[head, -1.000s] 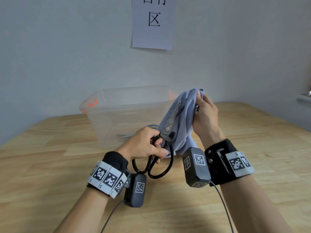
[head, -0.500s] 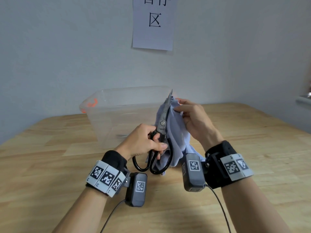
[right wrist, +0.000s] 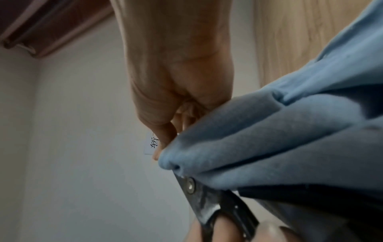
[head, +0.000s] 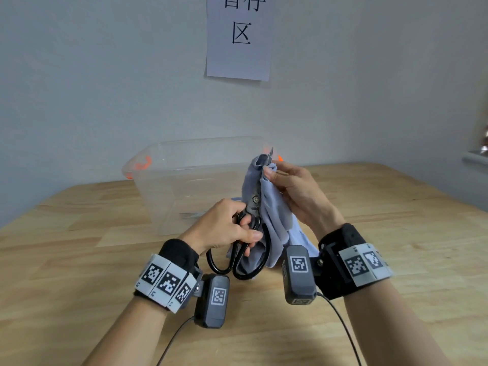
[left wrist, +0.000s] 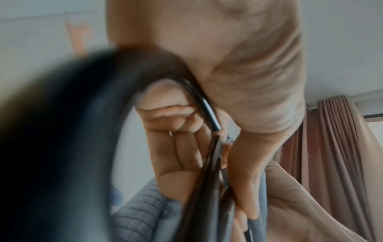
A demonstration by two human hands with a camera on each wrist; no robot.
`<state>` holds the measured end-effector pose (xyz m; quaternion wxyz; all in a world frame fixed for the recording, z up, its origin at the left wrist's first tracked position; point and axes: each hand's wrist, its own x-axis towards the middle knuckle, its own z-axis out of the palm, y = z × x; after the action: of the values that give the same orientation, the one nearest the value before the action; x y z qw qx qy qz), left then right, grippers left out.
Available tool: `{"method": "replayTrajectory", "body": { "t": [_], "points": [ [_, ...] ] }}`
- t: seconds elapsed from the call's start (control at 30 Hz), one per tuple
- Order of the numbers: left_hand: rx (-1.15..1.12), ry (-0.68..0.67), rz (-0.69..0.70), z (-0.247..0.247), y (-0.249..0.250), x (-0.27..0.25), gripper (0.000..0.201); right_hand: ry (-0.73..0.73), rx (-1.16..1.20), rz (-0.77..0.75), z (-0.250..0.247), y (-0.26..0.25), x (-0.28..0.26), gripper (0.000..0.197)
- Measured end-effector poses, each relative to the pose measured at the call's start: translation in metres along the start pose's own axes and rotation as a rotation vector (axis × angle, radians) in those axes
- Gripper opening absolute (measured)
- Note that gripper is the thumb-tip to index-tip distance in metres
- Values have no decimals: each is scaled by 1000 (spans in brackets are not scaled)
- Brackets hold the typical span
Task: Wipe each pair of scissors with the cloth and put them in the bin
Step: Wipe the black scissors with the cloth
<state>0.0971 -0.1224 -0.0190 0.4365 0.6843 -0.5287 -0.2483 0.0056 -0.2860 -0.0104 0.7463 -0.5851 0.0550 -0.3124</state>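
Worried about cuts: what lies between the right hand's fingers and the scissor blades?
The blue cloth, pinched by the right hand around the scissors; clearest in the head view.

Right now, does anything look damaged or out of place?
Nothing stands out. The left hand grips the scissors blades up, the right hand pinches the cloth around the blades, and the bin sits upright behind.

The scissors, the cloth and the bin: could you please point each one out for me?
scissors (head: 255, 199): head view, on the pivot screw.
cloth (head: 274, 207): head view, on the hanging blue fabric.
bin (head: 184, 186): head view, on the clear front wall.
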Motion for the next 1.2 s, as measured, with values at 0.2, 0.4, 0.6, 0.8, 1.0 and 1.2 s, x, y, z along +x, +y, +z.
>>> {"method": "replayTrajectory", "body": {
  "t": [0.2,0.4,0.6,0.8,1.0,1.2],
  "points": [
    [6,-53,12,-1,-2,0,41,13,-39,-35,-1,4,2,8],
    [34,-60,14,3,-6,3,41,115,23,-70,3,13,12,11],
    [67,-97,25,6,-8,5,42,221,62,-94,3,13,11,14],
    [98,-110,61,11,-11,10,42,270,113,-178,5,1,4,28],
    [128,-101,61,4,-10,9,42,319,182,-196,11,-2,5,33],
    [132,-112,48,6,-10,9,41,364,253,-199,9,-4,5,31]
  ]
}}
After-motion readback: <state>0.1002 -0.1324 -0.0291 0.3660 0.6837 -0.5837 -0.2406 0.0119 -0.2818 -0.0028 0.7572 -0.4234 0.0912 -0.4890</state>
